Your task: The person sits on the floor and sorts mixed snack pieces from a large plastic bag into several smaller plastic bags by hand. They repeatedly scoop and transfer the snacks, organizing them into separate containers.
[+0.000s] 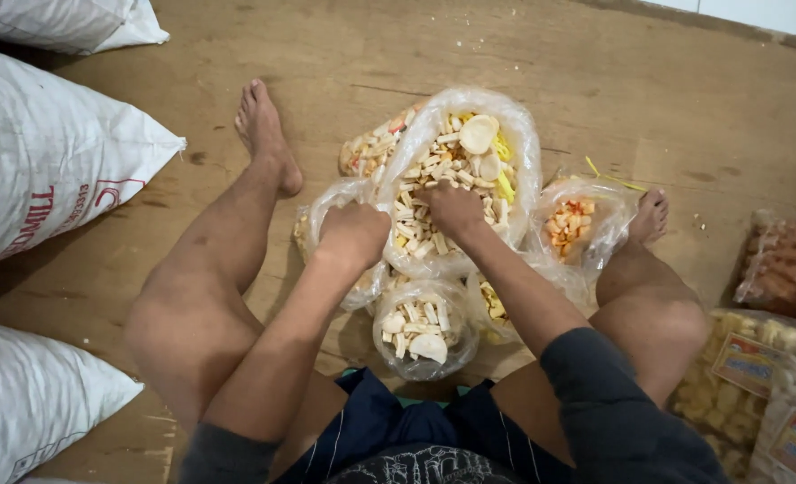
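Here, a wood floor [416,45] across the whole frame, seen from above. At the left edge, three white sacks [48,152], woven, full and heavy-looking. At the lower right, packed snack bags [757,367] with labels.

In the centre, a big clear bag [514,134] of mixed crackers [443,170], mouth wide open, standing between two bare legs. Around it, smaller clear bags: one at centre left [331,202], partly behind the left hand; one tied below centre [425,332]; one at centre right with orange pieces [573,224].

Left hand [355,235]: closed in a fist at the left rim of the big bag, probably bunching the thin plastic there; what exactly is held, hidden by the knuckles. Right hand [454,211]: down inside the big bag, on top of the crackers, fingers bent into the pile; whether gripping pieces or only pressing, cannot tell.

On handling, as a judgement: crackers dry, very light, brittle, easy to crush under a tight squeeze, so better scooped loosely with cupped fingers. Plastic thin, soft and slippery, no stiffness of its own; best held by the gathered rim, not by the bulging side.
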